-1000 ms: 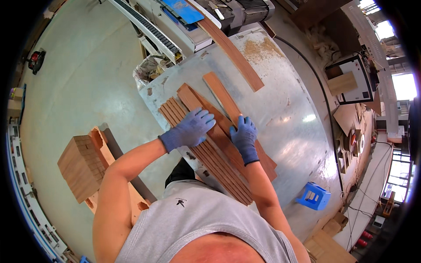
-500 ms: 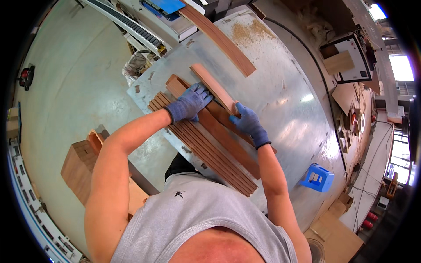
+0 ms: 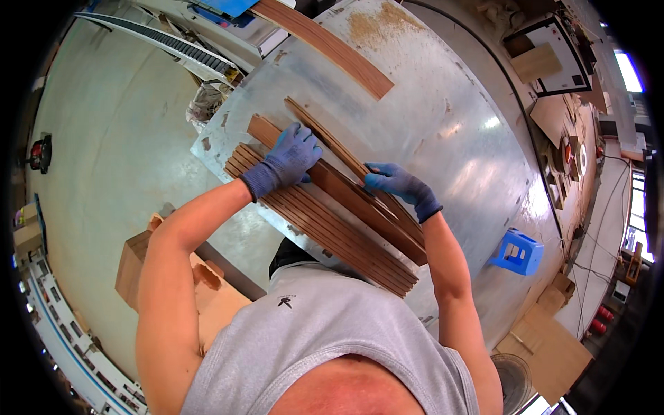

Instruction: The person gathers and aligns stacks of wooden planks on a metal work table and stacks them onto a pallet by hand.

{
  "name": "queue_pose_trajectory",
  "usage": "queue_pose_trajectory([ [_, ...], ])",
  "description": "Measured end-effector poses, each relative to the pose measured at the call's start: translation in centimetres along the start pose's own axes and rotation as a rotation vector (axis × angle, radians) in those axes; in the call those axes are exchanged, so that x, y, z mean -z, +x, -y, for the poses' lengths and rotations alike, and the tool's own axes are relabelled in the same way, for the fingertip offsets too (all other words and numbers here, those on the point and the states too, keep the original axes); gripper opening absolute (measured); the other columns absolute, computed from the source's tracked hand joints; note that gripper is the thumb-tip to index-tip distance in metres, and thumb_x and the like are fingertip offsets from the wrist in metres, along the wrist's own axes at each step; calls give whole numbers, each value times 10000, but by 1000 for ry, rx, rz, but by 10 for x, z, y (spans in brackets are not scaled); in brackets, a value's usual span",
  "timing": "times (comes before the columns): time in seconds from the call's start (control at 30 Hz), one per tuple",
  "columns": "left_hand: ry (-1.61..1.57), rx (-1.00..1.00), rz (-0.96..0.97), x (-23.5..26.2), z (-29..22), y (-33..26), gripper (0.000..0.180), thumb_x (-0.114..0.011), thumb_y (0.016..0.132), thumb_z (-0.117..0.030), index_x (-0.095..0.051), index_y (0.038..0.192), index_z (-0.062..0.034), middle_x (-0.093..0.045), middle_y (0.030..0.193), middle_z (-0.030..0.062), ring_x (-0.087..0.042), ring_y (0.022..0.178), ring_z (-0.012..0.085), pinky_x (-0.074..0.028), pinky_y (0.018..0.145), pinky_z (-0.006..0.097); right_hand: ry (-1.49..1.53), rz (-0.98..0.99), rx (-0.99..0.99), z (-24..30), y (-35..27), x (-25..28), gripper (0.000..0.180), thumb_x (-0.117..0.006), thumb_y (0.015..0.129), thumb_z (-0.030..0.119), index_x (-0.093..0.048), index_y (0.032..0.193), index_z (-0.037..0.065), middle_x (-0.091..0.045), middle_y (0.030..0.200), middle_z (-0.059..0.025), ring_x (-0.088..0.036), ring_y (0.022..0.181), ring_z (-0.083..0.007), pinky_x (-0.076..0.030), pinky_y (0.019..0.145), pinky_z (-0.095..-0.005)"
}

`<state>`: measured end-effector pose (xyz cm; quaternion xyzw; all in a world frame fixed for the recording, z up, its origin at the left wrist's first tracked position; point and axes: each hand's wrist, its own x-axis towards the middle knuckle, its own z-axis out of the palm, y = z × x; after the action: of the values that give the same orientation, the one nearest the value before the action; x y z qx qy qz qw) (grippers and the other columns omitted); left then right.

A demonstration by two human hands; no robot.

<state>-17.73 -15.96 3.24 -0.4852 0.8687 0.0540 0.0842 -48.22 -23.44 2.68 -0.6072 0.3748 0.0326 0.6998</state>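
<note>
Both of my hands wear blue-grey work gloves. My left hand (image 3: 292,155) is closed over a dark brown wooden plank (image 3: 356,200) that stands on its edge, fingers over its far side. My right hand (image 3: 400,185) grips a second, narrow plank (image 3: 325,135), its thin edge turned up, just beyond the first. Right against the near side lies a row of several brown planks (image 3: 332,238) on edge, packed closely together. All of these rest on a metal-topped table (image 3: 456,159). The right fingertips are partly hidden behind the narrow plank.
A wood-grained board (image 3: 332,45) reaches over the table's far side from a machine. Sawdust (image 3: 380,24) lies at the far edge. Right of the table stands a blue plastic stool (image 3: 519,251); a cardboard box (image 3: 131,270) is at my left. A roller conveyor (image 3: 166,41) runs at the far left.
The plank in my right hand has turned from its pale broad face up to its thin edge up. Beneath my left hand, the brown plank has come up onto its edge.
</note>
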Motion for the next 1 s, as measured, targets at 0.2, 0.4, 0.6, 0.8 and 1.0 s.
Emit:
queue_pose_trajectory([
  [0.2, -22, 64, -23, 1, -7, -4, 427, -787, 764, -412, -646, 1053, -130, -625, 987, 68, -579, 1056, 258, -418, 926, 420, 105, 109, -28, -6, 4, 3, 624, -643, 991, 364, -513, 1429, -61, -664, 1235, -69, -564, 1108, -119, -455, 988, -279],
  [0.4, 15, 46, -24, -4, -3, -9, 360, -752, 764, -324, -619, 1043, -138, -609, 948, 55, -582, 1005, 256, -422, 897, 415, -67, 43, -4, -8, 9, -16, 536, -626, 978, 289, -556, 1401, -33, -707, 1115, -63, -608, 954, -124, -506, 901, -302],
  [0.6, -74, 11, -161, 1, -2, -16, 441, -762, 747, -305, -597, 1114, -126, -586, 1041, 74, -542, 1094, 272, -410, 968, 443, -261, -168, 80, -13, 13, -35, 395, -622, 940, 222, -655, 1306, 75, -739, 1014, -150, -655, 846, -209, -537, 823, -348],
  [0.8, -14, 27, -331, 14, -7, -20, 692, -802, 729, -355, -561, 1331, -112, -552, 1237, 126, -474, 1275, 308, -295, 1161, 523, -528, -414, 107, 3, 4, -63, 226, -656, 896, 209, -741, 1071, 95, -702, 910, -206, -669, 814, -394, -553, 742, -422],
  [1.0, -117, -9, 38, -6, 10, -3, 705, -806, 765, -431, -561, 1368, -159, -575, 1294, 81, -499, 1268, 277, -246, 1195, 527, -598, -569, 263, 4, -13, -93, 462, -726, 840, 245, -638, 1249, 48, -695, 1019, -186, -671, 891, -377, -537, 775, -450],
])
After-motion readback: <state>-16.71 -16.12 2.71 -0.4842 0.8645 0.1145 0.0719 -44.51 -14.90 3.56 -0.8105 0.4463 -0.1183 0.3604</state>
